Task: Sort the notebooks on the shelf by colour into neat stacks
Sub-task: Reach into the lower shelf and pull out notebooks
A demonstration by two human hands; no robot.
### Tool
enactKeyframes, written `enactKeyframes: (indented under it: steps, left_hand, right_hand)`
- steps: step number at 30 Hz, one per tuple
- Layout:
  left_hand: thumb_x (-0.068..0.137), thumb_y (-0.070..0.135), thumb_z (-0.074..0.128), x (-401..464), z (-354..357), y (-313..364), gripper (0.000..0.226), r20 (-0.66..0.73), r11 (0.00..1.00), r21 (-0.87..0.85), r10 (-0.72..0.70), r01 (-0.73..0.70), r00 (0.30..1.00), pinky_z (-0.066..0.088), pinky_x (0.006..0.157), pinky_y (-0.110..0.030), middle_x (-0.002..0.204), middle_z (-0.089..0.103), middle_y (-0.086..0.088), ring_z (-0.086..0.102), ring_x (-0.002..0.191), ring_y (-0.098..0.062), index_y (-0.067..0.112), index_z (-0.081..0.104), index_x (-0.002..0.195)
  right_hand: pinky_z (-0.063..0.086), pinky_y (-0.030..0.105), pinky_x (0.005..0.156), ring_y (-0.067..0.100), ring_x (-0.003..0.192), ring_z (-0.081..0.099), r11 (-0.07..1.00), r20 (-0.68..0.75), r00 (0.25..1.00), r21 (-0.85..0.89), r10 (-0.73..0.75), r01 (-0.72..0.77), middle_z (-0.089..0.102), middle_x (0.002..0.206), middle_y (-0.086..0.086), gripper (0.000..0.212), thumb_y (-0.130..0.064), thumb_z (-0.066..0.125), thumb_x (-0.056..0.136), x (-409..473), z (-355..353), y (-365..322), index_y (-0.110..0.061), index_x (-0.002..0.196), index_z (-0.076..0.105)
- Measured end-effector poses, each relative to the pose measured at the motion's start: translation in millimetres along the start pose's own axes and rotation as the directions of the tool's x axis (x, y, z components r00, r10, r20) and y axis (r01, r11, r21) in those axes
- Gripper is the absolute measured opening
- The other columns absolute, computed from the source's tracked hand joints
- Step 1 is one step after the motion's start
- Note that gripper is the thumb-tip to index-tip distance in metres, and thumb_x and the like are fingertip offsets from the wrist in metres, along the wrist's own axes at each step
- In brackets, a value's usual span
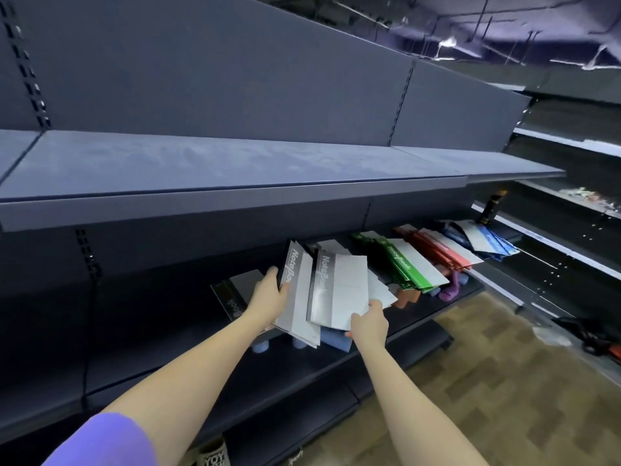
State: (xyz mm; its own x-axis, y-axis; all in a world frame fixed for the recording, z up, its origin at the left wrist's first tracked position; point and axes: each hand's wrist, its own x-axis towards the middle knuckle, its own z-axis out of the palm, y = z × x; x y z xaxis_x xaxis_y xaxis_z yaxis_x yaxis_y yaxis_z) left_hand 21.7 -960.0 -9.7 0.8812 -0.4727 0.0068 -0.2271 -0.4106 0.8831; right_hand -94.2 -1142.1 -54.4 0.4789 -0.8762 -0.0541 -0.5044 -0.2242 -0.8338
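On the lower shelf (416, 317) lie groups of notebooks. My left hand (268, 294) grips the left edge of a grey notebook (297, 297) that stands tilted. My right hand (368, 322) holds the lower right corner of another grey notebook (339, 290) leaning beside it. More grey and white notebooks lie under them. A black notebook (232, 290) lies flat to the left. To the right sit a green stack (400, 264), a red stack (440, 252) and a blue stack (487, 242).
The wide upper shelf (235, 169) overhangs the notebooks. Blue foam pieces (332, 341), a purple piece (452, 290) and an orange piece lie at the shelf's front edge. A dark bottle (492, 208) stands at the far right. Patterned floor (504, 381) lies on the right.
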Motion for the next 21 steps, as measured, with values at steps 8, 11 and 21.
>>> enactKeyframes:
  steps: [8,11,21]
  left_hand:
    - [0.102,0.023,0.051,29,32,22,0.057,-0.137,0.991,0.07,-0.101,0.111,0.985,0.041,0.087,-0.028,0.146,0.048,-0.018,0.05,0.128,-0.033,0.006,0.03,0.152]
    - [0.102,0.024,0.052,36,40,32,0.06,-0.179,0.985,0.102,-0.12,0.14,0.976,0.038,0.094,-0.029,0.152,0.042,-0.017,0.044,0.136,-0.033,0.005,0.028,0.153]
    - [0.1,0.022,0.058,38,74,55,0.054,-0.287,0.977,0.064,-0.178,0.204,0.941,0.044,0.083,-0.03,0.138,0.054,-0.017,0.056,0.112,-0.025,0.004,0.037,0.146]
  right_hand:
    - [0.044,0.032,0.074,0.038,0.098,0.062,0.962,0.053,0.977,-0.171,-0.208,0.214,0.063,0.11,0.018,0.038,0.003,0.049,0.086,86,-30,7,-0.005,0.122,0.059]
    - [0.044,0.035,0.075,0.039,0.105,0.059,0.914,0.107,0.969,-0.326,-0.221,0.244,0.059,0.117,0.02,0.036,-0.005,0.048,0.091,117,-28,19,-0.007,0.125,0.059]
    - [0.042,0.036,0.088,0.03,0.115,0.049,0.748,0.242,0.916,-0.53,-0.319,0.401,0.052,0.127,0.011,0.03,-0.02,0.053,0.093,134,-36,-1,-0.017,0.123,0.056]
